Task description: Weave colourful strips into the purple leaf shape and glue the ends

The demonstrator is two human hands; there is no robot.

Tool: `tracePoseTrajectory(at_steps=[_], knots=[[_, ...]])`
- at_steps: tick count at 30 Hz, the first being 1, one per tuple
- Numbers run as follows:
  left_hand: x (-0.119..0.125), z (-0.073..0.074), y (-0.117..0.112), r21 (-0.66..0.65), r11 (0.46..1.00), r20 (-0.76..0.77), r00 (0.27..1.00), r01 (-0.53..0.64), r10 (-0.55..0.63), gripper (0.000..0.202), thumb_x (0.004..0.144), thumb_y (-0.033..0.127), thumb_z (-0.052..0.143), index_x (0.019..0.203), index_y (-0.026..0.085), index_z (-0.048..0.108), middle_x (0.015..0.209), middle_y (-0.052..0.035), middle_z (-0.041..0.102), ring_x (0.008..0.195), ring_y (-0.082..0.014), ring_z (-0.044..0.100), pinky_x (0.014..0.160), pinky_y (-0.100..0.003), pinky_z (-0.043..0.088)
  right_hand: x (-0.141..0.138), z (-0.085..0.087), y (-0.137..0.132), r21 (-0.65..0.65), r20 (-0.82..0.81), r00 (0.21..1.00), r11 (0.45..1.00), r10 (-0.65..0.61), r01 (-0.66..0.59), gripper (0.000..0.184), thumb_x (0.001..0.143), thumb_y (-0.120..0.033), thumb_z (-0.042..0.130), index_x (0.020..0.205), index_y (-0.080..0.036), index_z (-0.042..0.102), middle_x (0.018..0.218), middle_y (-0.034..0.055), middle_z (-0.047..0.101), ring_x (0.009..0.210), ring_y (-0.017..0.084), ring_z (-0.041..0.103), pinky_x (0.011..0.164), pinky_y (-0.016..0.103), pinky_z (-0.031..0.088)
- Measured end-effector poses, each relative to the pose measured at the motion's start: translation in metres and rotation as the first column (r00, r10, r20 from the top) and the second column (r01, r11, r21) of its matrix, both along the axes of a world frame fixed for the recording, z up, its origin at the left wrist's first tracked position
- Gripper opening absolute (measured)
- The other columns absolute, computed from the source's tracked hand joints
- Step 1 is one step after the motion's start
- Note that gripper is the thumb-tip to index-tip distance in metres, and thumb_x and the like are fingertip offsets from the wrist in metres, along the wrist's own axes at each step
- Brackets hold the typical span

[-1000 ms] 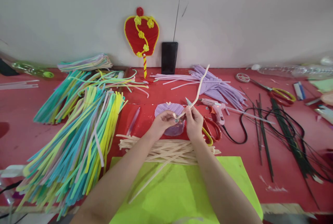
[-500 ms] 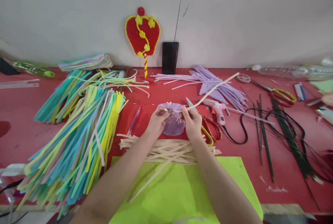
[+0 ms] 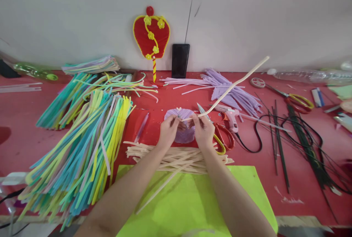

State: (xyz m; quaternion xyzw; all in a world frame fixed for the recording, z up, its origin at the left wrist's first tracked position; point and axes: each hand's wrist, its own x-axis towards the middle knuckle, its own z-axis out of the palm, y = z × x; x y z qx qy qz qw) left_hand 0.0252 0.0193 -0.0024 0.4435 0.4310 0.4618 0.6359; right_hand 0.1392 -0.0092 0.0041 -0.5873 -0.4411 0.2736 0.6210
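Note:
A cream pipe cleaner [image 3: 233, 86] is stretched between my hands, its long free end rising up and to the right. My left hand [image 3: 168, 130] pinches it near one end. My right hand [image 3: 203, 128] grips it a short way along, thumb and finger pressed together. Just behind and below my fingers lies a rounded purple piece [image 3: 184, 137] made of pipe cleaners, partly hidden by the hands. Under my forearms is a pile of cream pipe cleaners [image 3: 176, 156]. Scissors [image 3: 226, 136] with red and yellow handles rest beside my right hand.
Multicoloured pipe cleaners [image 3: 74, 160] cover the left side. Purple ones [image 3: 233, 94] lie behind, near a pink glue gun [image 3: 232, 117] with a black cord. A red fan-shaped ornament [image 3: 151, 39] and a black phone [image 3: 180, 61] lean on the wall. More scissors [image 3: 298, 101] lie right.
The free end of the cream pipe cleaner has swung higher and further right. My left hand has shifted slightly and its fingers have closed in more tightly.

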Motion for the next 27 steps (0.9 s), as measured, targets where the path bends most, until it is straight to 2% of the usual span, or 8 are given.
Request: tracePoseTrajectory(at_steps=[6, 10, 15, 17, 19, 23, 25, 27], knots=[[-0.001, 0.005, 0.000, 0.037, 0.998, 0.058, 0.997, -0.058, 0.056, 0.035, 0.071, 0.054, 0.059, 0.069, 0.020, 0.052, 0.056, 0.0017, 0.061, 0.054, -0.0161, 0.061, 0.056, -0.029, 0.049, 0.001, -0.006, 0.004, 0.000, -0.150, 0.989, 1.000, -0.003, 0.004, 0.028, 0.079, -0.044, 0.056, 0.075, -0.017, 0.065, 0.060, 0.0011, 0.064, 0.050, 0.014, 0.057, 0.051, 0.029, 0.051], [-0.002, 0.003, -0.001, 0.018, 0.991, 0.092, 0.987, -0.133, 0.131, 0.034, 0.073, 0.052, 0.058, 0.068, 0.019, 0.050, 0.057, 0.0021, 0.061, 0.053, -0.0143, 0.060, 0.056, -0.027, 0.049, -0.002, -0.006, 0.004, -0.005, -0.179, 0.984, 1.000, 0.023, -0.024, 0.029, 0.077, -0.044, 0.059, 0.073, -0.016, 0.067, 0.066, 0.0031, 0.066, 0.057, 0.016, 0.060, 0.055, 0.031, 0.051], [-0.003, -0.005, 0.004, -0.001, 0.978, 0.131, 0.970, -0.208, 0.206, 0.029, 0.078, 0.047, 0.054, 0.071, 0.020, 0.049, 0.060, 0.0021, 0.062, 0.057, -0.0140, 0.061, 0.063, -0.029, 0.050, -0.006, -0.003, 0.004, -0.040, -0.146, 0.984, 0.994, 0.098, -0.105, 0.030, 0.075, -0.046, 0.060, 0.068, -0.017, 0.065, 0.061, 0.0015, 0.064, 0.049, 0.015, 0.056, 0.050, 0.030, 0.050], [-0.004, -0.004, 0.004, 0.063, 0.981, 0.095, 0.979, -0.184, 0.178, 0.026, 0.080, 0.044, 0.052, 0.074, 0.019, 0.051, 0.064, 0.0007, 0.063, 0.062, -0.0148, 0.062, 0.068, -0.031, 0.051, -0.004, -0.001, 0.004, -0.033, -0.141, 0.988, 0.997, 0.064, -0.070, 0.031, 0.075, -0.046, 0.059, 0.066, -0.017, 0.062, 0.058, 0.0011, 0.062, 0.047, 0.014, 0.055, 0.048, 0.029, 0.048], [-0.004, -0.001, 0.003, 0.214, 0.968, -0.022, 0.990, -0.130, 0.138, 0.020, 0.080, 0.039, 0.054, 0.082, 0.020, 0.056, 0.078, -0.0028, 0.066, 0.076, -0.0166, 0.064, 0.077, -0.032, 0.050, -0.002, 0.000, 0.004, -0.027, -0.132, 0.991, 0.999, -0.026, 0.022, 0.032, 0.077, -0.047, 0.057, 0.065, -0.018, 0.059, 0.054, -0.0004, 0.059, 0.045, 0.013, 0.052, 0.047, 0.027, 0.046], [-0.005, 0.004, -0.003, 0.544, 0.836, -0.343, 0.928, 0.071, 0.144, 0.023, 0.077, 0.028, 0.060, 0.100, 0.023, 0.063, 0.111, -0.0069, 0.062, 0.108, -0.0200, 0.054, 0.098, -0.037, 0.039, 0.003, 0.004, 0.003, -0.011, -0.046, 0.982, 0.983, -0.184, 0.183, 0.034, 0.081, -0.047, 0.052, 0.062, -0.019, 0.053, 0.049, -0.0038, 0.051, 0.044, 0.010, 0.046, 0.047, 0.024, 0.042], [-0.005, 0.004, -0.005, 0.599, 0.783, -0.426, 0.895, 0.168, 0.134, 0.022, 0.078, 0.025, 0.059, 0.100, 0.024, 0.064, 0.111, -0.0063, 0.063, 0.108, -0.0204, 0.054, 0.100, -0.039, 0.037, 0.004, 0.005, 0.002, -0.004, -0.005, 0.981, 0.981, -0.196, 0.196, 0.035, 0.082, -0.046, 0.051, 0.060, -0.019, 0.051, 0.049, -0.0044, 0.049, 0.045, 0.009, 0.045, 0.048, 0.023, 0.040], [-0.005, 0.001, -0.007, 0.610, 0.762, -0.462, 0.879, 0.217, 0.119, 0.020, 0.079, 0.024, 0.058, 0.098, 0.025, 0.065, 0.105, -0.0058, 0.066, 0.103, -0.0207, 0.056, 0.097, -0.039, 0.038, 0.004, 0.005, 0.001, -0.002, 0.018, 0.985, 0.985, -0.173, 0.173, 0.034, 0.082, -0.045, 0.051, 0.060, -0.019, 0.050, 0.049, -0.0048, 0.048, 0.046, 0.009, 0.045, 0.049, 0.023, 0.039]])
